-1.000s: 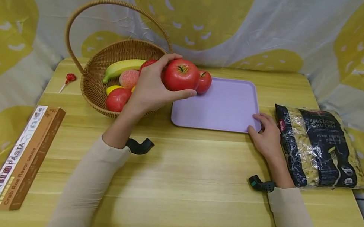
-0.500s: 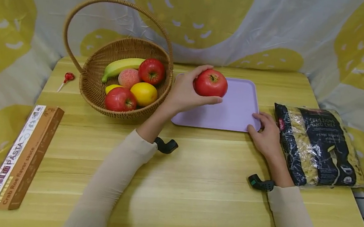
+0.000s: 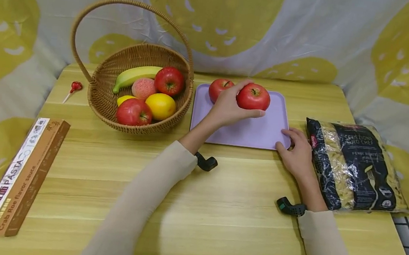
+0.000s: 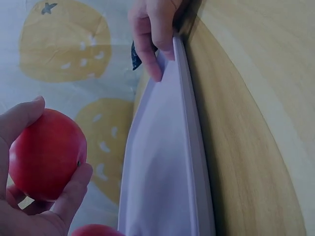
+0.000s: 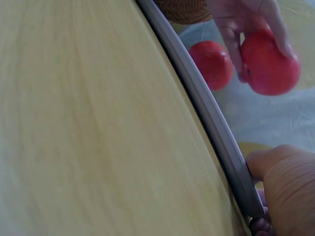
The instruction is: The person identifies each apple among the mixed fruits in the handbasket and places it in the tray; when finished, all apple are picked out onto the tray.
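My left hand (image 3: 227, 107) grips a red apple (image 3: 254, 97), fingers behind it and thumb in front, above the purple tray (image 3: 241, 136). In the left wrist view the held apple (image 4: 48, 155) hangs well over the tray surface. A second red apple (image 3: 219, 89) sits on the tray's back left part, partly hidden by my left hand. My right hand (image 3: 296, 152) holds the tray's front right corner. In the right wrist view my right thumb (image 5: 263, 162) lies over the tray rim (image 5: 216, 118) with fingertips below the corner.
Left of the tray stands a wicker basket (image 3: 97, 102) with a tall handle, holding a banana, a peach, lemons and apples. A pasta box (image 3: 20, 178) and a lollipop (image 3: 75, 86) lie at the left. A pasta bag (image 3: 359, 166) lies beside my right hand.
My left hand has carried its apple rightward from beside the basket to over the tray, uncovering the basket's fruit and the tray's apple. The right hand stays at the tray corner.
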`<action>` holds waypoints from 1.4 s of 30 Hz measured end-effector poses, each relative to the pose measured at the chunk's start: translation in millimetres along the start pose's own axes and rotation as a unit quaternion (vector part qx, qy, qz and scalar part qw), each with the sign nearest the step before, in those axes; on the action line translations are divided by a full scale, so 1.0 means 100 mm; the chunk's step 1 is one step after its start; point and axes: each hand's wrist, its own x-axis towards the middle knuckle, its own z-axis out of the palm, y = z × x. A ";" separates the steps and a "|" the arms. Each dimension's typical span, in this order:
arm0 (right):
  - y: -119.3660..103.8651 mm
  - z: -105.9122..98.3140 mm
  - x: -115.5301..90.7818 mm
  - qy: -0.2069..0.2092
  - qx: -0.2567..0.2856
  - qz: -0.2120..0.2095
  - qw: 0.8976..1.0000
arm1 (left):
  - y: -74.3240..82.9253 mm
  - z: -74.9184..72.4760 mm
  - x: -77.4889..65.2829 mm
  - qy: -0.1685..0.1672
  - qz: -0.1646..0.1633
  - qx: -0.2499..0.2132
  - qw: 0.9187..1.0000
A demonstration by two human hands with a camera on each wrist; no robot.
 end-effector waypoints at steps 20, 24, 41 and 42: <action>-0.01 0.00 0.03 -0.006 0.003 0.000 1.000 | -0.33 0.40 0.33 -0.003 -0.034 -0.014 0.999; -0.02 -0.01 0.03 -0.005 0.002 0.001 1.000 | -0.33 0.42 0.35 -0.012 -0.040 -0.006 0.999; 0.03 0.00 0.02 -0.008 0.003 0.006 1.000 | -0.28 0.46 0.30 -0.004 -0.074 0.035 0.997; 0.03 0.00 0.02 -0.009 0.003 0.006 1.000 | -0.26 0.45 0.29 -0.009 -0.077 0.033 0.996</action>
